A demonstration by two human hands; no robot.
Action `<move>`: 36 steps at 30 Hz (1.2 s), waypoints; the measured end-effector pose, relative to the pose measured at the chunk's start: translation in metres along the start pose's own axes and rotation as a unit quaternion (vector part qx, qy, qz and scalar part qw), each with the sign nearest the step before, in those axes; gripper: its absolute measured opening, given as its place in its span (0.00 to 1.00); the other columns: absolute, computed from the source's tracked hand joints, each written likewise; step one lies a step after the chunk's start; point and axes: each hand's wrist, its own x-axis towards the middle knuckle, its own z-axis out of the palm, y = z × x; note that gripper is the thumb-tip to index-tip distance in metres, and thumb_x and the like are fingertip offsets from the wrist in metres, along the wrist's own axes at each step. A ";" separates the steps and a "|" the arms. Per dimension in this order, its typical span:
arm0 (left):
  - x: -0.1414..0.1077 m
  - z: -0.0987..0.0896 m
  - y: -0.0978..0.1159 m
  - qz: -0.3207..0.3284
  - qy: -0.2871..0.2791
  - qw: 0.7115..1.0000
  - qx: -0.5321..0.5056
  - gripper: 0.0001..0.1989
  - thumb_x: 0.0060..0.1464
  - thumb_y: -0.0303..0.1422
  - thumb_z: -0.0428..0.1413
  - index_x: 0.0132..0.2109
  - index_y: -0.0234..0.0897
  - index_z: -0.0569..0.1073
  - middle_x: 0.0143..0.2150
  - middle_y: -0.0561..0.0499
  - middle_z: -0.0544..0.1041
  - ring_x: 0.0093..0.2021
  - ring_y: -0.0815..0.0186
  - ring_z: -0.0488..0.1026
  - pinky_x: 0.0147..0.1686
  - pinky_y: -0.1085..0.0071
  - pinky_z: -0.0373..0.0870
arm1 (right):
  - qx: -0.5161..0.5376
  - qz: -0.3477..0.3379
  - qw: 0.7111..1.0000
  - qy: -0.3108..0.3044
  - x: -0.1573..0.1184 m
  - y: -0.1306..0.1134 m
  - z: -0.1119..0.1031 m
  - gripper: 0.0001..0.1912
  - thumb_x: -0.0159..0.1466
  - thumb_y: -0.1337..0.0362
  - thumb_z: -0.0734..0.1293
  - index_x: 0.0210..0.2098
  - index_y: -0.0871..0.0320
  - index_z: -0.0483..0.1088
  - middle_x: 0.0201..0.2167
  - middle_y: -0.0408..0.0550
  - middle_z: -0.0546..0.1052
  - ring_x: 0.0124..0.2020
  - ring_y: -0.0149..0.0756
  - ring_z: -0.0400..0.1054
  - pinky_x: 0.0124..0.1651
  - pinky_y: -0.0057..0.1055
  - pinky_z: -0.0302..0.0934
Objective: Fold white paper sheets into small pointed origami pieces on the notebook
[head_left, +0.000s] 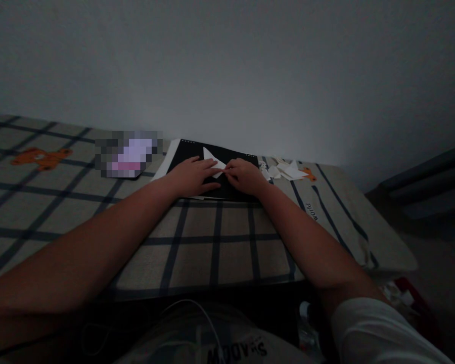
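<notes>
A small folded white paper [209, 155] with pointed corners lies on a black spiral-bound pad [235, 191]. My left hand [191, 177] rests palm down with its fingers stretched out and apart, some of them lying across the paper. At the paper's right corner, the fingers of my right hand [246, 176] are bent and pinched together on its edge. Both hands meet close together over the pad, and the fingertips partly hide the paper.
Folded white paper pieces [288, 169] lie right of the pad. Left of it, white sheets [170, 161] stick out, and a blurred-out phone-like object [132, 154] lies farther left. A checked cloth [197, 242] covers the table, against a wall. A clear bottle [307, 328] stands below.
</notes>
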 end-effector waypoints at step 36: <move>0.000 0.001 -0.003 -0.106 0.059 0.993 0.006 0.34 0.65 0.54 0.40 0.66 0.35 0.64 0.66 0.41 0.67 0.66 0.49 0.60 0.60 0.55 0.55 | 0.046 -0.035 0.998 0.004 0.003 0.001 0.004 0.15 0.66 0.68 0.62 0.47 0.63 0.77 0.48 0.57 0.77 0.49 0.43 0.68 0.52 0.39 0.60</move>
